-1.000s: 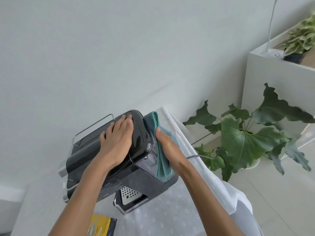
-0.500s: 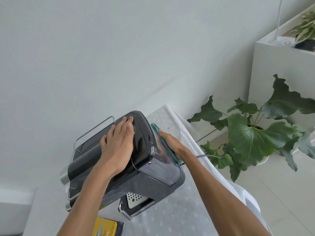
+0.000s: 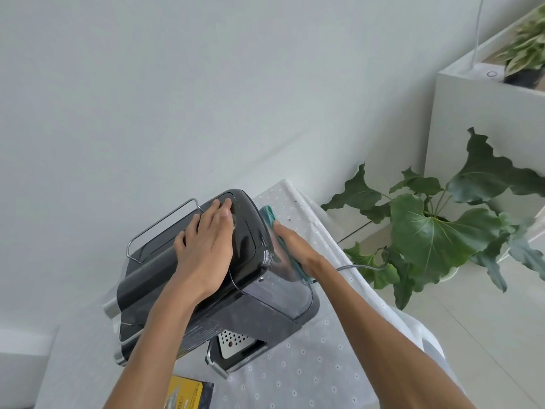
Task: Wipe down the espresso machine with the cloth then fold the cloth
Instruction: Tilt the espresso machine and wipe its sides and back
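Note:
A black espresso machine (image 3: pixel 250 308) with a wire rail on top stands on the white dotted tablecloth (image 3: pixel 309 364). My left hand (image 3: pixel 206 249) lies flat on its glossy lid, fingers together, holding nothing. My right hand (image 3: pixel 295 246) presses a teal cloth (image 3: pixel 269 215) against the machine's far side, by the clear water tank. Only the cloth's top edge and a thin strip under my palm show; the rest is hidden behind the machine.
A grey power cord (image 3: pixel 359 267) runs from the machine toward a large-leaved potted plant (image 3: pixel 436 231) on the floor at the right. A white cabinet (image 3: pixel 472 128) with a small plant stands behind it. A yellow-and-black packet (image 3: pixel 185 394) lies at the table's near edge.
My right hand has slid with the cloth from the near corner of the machine's side to further back along it. The left hand stays on the lid.

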A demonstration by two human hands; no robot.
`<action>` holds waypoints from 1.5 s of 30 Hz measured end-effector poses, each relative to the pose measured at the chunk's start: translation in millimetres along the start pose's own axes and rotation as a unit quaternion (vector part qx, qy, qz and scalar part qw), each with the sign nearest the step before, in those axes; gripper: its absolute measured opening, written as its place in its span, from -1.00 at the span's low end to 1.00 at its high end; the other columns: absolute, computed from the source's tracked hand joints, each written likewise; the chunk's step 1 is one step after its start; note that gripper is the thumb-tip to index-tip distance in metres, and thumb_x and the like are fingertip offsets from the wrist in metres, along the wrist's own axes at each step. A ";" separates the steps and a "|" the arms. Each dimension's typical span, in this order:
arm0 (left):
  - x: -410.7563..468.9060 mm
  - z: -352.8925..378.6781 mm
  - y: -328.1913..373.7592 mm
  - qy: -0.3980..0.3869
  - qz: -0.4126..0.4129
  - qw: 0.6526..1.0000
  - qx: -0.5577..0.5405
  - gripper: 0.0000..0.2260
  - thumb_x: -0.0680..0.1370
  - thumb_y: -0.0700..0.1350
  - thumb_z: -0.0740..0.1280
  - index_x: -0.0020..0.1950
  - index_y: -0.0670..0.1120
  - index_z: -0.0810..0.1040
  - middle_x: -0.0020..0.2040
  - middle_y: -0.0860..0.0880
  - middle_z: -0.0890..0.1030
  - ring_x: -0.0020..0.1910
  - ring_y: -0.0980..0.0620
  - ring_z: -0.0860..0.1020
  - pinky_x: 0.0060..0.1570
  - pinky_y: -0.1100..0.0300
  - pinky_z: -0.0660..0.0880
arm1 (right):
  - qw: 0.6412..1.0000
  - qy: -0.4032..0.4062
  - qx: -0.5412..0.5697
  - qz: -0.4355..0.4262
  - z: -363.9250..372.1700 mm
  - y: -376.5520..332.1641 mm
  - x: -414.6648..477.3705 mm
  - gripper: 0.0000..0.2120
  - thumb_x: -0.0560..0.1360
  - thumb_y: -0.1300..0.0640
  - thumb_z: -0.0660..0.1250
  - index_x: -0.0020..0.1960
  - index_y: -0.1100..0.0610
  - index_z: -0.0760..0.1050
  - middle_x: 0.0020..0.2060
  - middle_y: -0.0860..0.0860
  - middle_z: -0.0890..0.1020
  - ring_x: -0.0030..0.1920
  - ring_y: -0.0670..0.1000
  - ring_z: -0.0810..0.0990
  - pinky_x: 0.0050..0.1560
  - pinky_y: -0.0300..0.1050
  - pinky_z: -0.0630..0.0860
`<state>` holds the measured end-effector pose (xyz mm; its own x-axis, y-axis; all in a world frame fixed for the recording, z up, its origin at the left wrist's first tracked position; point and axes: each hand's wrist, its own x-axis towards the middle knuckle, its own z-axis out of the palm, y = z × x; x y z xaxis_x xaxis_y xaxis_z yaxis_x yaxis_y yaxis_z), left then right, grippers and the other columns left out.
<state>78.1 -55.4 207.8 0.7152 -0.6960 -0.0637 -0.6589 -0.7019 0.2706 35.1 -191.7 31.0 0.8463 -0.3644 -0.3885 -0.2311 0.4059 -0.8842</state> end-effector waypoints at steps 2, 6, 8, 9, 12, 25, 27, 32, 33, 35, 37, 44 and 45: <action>-0.5 0.3 0.0 0.001 0.003 1.000 0.003 -0.51 0.62 0.18 -0.29 0.55 0.26 0.04 0.57 0.22 0.03 0.55 0.14 -0.07 0.50 -0.04 -0.15 | 0.999 0.027 0.026 -0.037 4.7 16.6 -26.0 -0.43 0.59 -0.39 0.05 0.37 -0.07 0.51 0.26 -0.06 0.64 0.26 0.01 0.61 0.37 -0.02 0.46; 1.2 1.0 -1.5 0.002 0.007 1.000 0.017 -0.50 0.61 0.20 -0.30 0.55 0.25 0.02 0.57 0.20 0.03 0.55 0.12 -0.06 0.50 -0.07 -0.13 | 0.989 0.043 0.078 -0.114 25.4 12.9 -99.5 -0.62 0.68 -0.20 -0.01 0.46 -0.24 0.31 0.26 -0.36 0.50 0.21 -0.30 0.49 0.17 -0.47 0.41; 0.6 0.5 -0.4 0.000 0.005 1.000 0.020 -0.49 0.61 0.21 -0.29 0.55 0.25 0.01 0.57 0.20 0.02 0.55 0.12 -0.06 0.50 -0.08 -0.14 | 0.979 0.056 0.059 -0.188 36.8 0.4 -122.1 -0.59 0.71 -0.11 -0.05 0.54 -0.33 0.05 0.27 -0.61 0.31 0.33 -0.47 0.35 0.19 -0.56 0.36; -0.3 0.4 0.2 -0.002 0.002 1.000 0.017 -0.49 0.60 0.22 -0.29 0.55 0.25 0.01 0.57 0.20 0.01 0.55 0.12 -0.07 0.50 -0.07 -0.15 | 0.973 0.067 0.038 -0.219 39.7 -4.2 -122.7 -0.55 0.72 -0.09 -0.07 0.55 -0.37 -0.06 0.32 -0.64 0.24 0.36 -0.35 0.04 0.33 -0.44 0.30; -1.8 -0.3 1.2 -0.006 0.003 1.000 0.017 -0.48 0.59 0.24 -0.29 0.56 0.25 -0.01 0.57 0.21 -0.01 0.55 0.12 -0.09 0.50 -0.09 -0.16 | 0.965 0.080 0.009 -0.251 40.5 -22.4 -116.1 -0.52 0.74 -0.02 -0.05 0.57 -0.36 -0.08 0.56 -0.30 0.19 0.46 -0.24 0.19 0.47 -0.31 0.20; 0.7 1.2 2.0 0.004 -0.001 1.000 0.026 -0.30 0.44 0.38 -0.36 0.55 0.25 -0.02 0.57 0.20 0.03 0.56 0.09 -0.06 0.49 -0.15 -0.12 | 0.956 0.100 0.075 -0.264 59.6 -0.8 -137.8 -0.58 0.73 -0.02 0.02 0.55 -0.30 0.19 0.50 -0.43 0.23 0.54 -0.32 0.13 0.56 -0.19 0.06; 0.7 1.1 2.8 0.002 -0.004 1.000 0.029 -0.35 0.48 0.36 -0.34 0.56 0.24 -0.02 0.58 0.19 0.02 0.56 0.08 -0.07 0.49 -0.16 -0.12 | 0.960 0.075 0.071 -0.260 51.2 -21.1 -127.8 -0.59 0.74 -0.01 0.02 0.55 -0.28 0.22 0.50 -0.41 0.27 0.51 -0.34 0.19 0.50 -0.28 0.13; -1.6 -1.0 4.9 -0.009 -0.010 0.999 0.032 -0.48 0.59 0.25 -0.28 0.56 0.23 -0.03 0.58 0.19 -0.01 0.56 0.06 -0.09 0.49 -0.14 -0.15 | 0.984 0.073 0.081 -0.142 34.0 -13.9 -87.4 -0.60 0.72 -0.04 -0.01 0.47 -0.41 0.28 0.55 -0.21 0.29 0.48 -0.11 0.36 0.51 -0.08 0.25; -2.0 -0.9 5.0 -0.008 -0.008 0.999 0.033 -0.48 0.59 0.25 -0.28 0.56 0.24 -0.03 0.58 0.19 -0.01 0.56 0.06 -0.09 0.49 -0.14 -0.15 | 0.982 0.103 0.105 -0.121 36.2 -2.5 -87.2 -0.59 0.72 -0.03 -0.01 0.45 -0.42 0.30 0.54 -0.17 0.32 0.43 -0.10 0.42 0.51 -0.04 0.29; -1.1 0.1 4.4 -0.007 -0.006 0.999 0.038 -0.47 0.59 0.25 -0.28 0.56 0.24 -0.04 0.58 0.19 -0.02 0.56 0.06 -0.10 0.49 -0.14 -0.15 | 0.967 0.159 0.166 -0.110 50.7 16.6 -102.8 -0.60 0.73 -0.02 0.00 0.42 -0.45 0.32 0.50 -0.19 0.38 0.40 -0.13 0.44 0.51 0.03 0.30; 0.8 1.0 2.1 -0.006 -0.007 0.999 0.043 -0.47 0.58 0.25 -0.29 0.56 0.24 -0.05 0.58 0.19 -0.02 0.56 0.06 -0.10 0.49 -0.15 -0.15 | 0.943 0.224 0.202 -0.141 80.4 19.2 -129.3 -0.61 0.72 -0.06 -0.01 0.41 -0.51 0.26 0.45 -0.41 0.31 0.44 -0.21 0.34 0.56 0.10 0.17; 0.7 0.2 -0.1 -0.013 -0.009 1.000 0.023 -0.49 0.60 0.24 -0.26 0.56 0.25 -0.04 0.58 0.19 -0.02 0.56 0.06 -0.11 0.49 -0.12 -0.18 | 0.839 0.427 0.178 -0.285 137.8 -27.4 -123.7 -0.54 0.70 0.02 -0.02 0.59 -0.19 0.17 0.56 -0.29 0.23 0.58 -0.22 0.08 0.60 -0.06 0.02; 0.6 -0.4 0.5 -0.014 -0.008 1.000 0.020 -0.49 0.60 0.24 -0.26 0.56 0.24 -0.03 0.58 0.19 -0.02 0.56 0.06 -0.11 0.49 -0.12 -0.19 | 0.832 0.445 0.194 -0.270 131.2 -17.4 -114.6 -0.55 0.70 0.01 0.00 0.57 -0.26 0.19 0.55 -0.26 0.26 0.56 -0.21 0.16 0.58 -0.02 0.13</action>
<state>78.3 -56.0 208.3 0.7189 -0.6886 -0.0955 -0.6571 -0.7179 0.2299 5.0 -47.1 125.0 0.0471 -0.9871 -0.1529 0.3860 0.1592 -0.9087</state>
